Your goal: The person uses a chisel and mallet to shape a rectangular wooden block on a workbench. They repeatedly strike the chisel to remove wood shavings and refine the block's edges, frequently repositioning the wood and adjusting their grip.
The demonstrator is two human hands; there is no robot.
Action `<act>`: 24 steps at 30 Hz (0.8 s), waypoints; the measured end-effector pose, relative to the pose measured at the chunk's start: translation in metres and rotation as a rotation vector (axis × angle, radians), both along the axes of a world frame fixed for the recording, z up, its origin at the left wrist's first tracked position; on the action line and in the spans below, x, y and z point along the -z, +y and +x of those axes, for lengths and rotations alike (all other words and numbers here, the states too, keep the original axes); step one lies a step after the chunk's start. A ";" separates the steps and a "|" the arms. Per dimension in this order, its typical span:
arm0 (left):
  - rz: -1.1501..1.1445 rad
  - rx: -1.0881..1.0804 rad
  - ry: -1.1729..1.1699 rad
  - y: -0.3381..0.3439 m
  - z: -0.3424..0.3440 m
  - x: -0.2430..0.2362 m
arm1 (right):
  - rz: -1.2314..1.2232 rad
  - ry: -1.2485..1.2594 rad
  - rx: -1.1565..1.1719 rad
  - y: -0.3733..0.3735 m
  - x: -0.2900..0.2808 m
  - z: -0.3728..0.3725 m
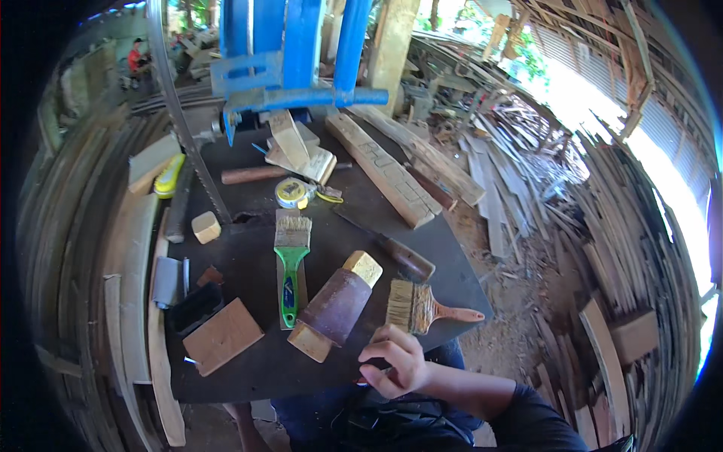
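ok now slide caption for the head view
Right hand near a brown-handled brush on a dark table, with a green-handled brush and a wrapped block.

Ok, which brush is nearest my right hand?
The brown-handled brush, just beyond your right hand. The green-handled brush lies farther off, to the left.

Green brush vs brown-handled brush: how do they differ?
Color: green brush has a green handle, brown-handled brush a reddish-brown one.
Pose: green brush's bristles point away from the person, brown-handled brush's point left.
Width: brown-handled brush's head looks wider than green brush's.
Both are on the dark table and have pale bristles.
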State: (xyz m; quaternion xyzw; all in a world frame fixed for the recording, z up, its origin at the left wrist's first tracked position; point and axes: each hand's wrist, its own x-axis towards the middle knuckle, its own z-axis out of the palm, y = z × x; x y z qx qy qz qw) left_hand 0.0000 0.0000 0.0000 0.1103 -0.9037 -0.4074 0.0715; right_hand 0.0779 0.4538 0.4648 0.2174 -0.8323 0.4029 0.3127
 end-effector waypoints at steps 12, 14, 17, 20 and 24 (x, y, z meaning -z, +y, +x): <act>-0.572 -0.052 -0.562 0.040 0.096 -0.185 | -0.163 -0.016 -0.100 0.005 0.002 0.002; -0.505 -0.045 -0.537 0.053 0.112 -0.202 | -0.184 -0.008 -0.099 0.007 0.005 0.003; -0.527 0.028 -0.432 0.053 0.113 -0.192 | -0.174 -0.037 -0.071 0.016 0.005 0.003; -0.490 -0.058 -0.405 0.029 0.145 -0.192 | -0.233 -0.031 -0.132 0.006 0.011 -0.001; -0.495 -0.059 -0.400 0.051 0.154 -0.214 | -0.177 -0.018 -0.125 0.010 0.010 0.001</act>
